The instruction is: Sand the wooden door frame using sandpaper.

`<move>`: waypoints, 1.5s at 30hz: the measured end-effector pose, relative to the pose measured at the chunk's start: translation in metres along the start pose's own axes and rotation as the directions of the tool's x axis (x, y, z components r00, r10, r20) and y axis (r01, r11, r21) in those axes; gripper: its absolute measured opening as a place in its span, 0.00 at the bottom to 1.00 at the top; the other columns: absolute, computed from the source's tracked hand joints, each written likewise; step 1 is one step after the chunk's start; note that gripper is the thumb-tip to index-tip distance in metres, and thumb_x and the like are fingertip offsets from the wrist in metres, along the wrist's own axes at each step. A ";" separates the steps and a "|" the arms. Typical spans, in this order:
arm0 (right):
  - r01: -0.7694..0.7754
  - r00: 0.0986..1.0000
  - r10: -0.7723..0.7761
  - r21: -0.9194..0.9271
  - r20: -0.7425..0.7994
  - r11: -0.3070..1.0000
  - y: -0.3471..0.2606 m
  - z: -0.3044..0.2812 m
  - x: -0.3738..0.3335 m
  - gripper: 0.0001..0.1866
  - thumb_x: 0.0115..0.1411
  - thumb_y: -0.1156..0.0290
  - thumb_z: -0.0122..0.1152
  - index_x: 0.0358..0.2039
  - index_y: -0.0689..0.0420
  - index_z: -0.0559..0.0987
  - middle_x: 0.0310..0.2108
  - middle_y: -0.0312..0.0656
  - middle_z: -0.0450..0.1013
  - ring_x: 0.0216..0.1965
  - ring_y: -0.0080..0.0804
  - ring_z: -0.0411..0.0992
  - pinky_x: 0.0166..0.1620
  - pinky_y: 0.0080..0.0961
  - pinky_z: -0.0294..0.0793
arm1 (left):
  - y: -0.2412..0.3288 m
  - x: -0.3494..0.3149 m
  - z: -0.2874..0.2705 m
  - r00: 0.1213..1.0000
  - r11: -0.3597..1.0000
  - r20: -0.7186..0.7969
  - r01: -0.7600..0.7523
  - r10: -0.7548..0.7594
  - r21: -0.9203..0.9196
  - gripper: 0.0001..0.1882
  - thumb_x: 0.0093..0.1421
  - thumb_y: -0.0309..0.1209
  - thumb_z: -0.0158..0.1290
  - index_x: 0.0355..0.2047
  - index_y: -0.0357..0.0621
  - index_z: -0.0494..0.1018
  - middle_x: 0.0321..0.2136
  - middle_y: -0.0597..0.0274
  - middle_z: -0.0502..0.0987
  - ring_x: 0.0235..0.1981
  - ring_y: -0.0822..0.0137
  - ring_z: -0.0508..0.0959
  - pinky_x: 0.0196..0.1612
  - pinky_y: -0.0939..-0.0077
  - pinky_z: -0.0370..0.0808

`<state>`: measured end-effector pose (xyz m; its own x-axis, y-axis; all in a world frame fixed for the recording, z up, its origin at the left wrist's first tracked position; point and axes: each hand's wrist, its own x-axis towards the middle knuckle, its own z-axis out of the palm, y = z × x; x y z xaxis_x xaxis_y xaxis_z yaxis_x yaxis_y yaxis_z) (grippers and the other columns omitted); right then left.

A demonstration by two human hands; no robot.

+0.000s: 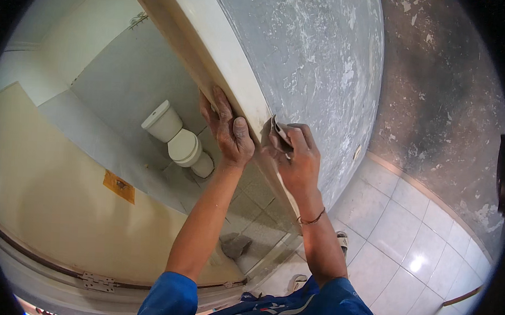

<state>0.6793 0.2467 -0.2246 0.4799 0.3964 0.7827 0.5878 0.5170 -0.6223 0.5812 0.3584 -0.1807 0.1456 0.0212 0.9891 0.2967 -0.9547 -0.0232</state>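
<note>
My left hand (227, 125) grips the pale edge of a door frame (223, 49), fingers wrapped around it, thumb on the near face. My right hand (296, 154) holds a folded grey piece of sandpaper (276, 131) pressed against the same edge, just right of the left hand. The wall face (319, 59) beside the edge is grey with white scuffed patches. A thin band sits on my right wrist.
Through the doorway stands a white toilet (177, 140) on a grey tiled floor. A cream door (53, 199) with hinges (97, 282) swings open at lower left. White floor tiles (418, 243) lie at right under a dark stained wall (441, 98).
</note>
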 end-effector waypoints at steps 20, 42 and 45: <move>-0.033 0.997 0.048 0.247 -0.054 0.968 -0.018 0.013 0.039 0.08 0.52 0.76 0.69 0.31 0.61 0.77 0.29 0.44 0.74 0.28 0.37 0.74 0.32 0.27 0.71 | 0.004 -0.004 0.001 0.998 0.998 -0.033 0.059 -0.059 -0.006 0.34 0.72 0.50 0.33 0.66 0.34 0.57 0.65 0.28 0.52 0.65 0.38 0.56 0.62 0.46 0.57; -0.223 0.972 0.181 0.345 0.149 0.912 -0.004 -0.004 0.027 0.04 0.57 0.78 0.60 0.34 0.61 0.80 0.28 0.41 0.77 0.24 0.25 0.72 0.28 0.21 0.69 | 0.003 -0.002 0.000 1.000 1.000 -0.011 0.029 -0.029 -0.012 0.37 0.69 0.53 0.36 0.68 0.37 0.54 0.65 0.27 0.49 0.65 0.37 0.54 0.63 0.46 0.55; -0.021 0.996 0.004 0.196 0.085 0.980 -0.001 -0.007 0.027 0.04 0.57 0.77 0.60 0.34 0.61 0.79 0.28 0.44 0.76 0.24 0.31 0.72 0.29 0.23 0.70 | 0.004 -0.002 0.000 0.999 0.999 -0.017 0.041 -0.041 -0.017 0.37 0.70 0.53 0.36 0.68 0.37 0.54 0.65 0.27 0.49 0.65 0.37 0.54 0.63 0.46 0.55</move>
<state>0.6961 0.2509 -0.2031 0.4251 0.4616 0.7786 0.4389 0.6472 -0.6233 0.5824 0.3548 -0.1825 0.1176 0.0553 0.9915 0.2867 -0.9578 0.0194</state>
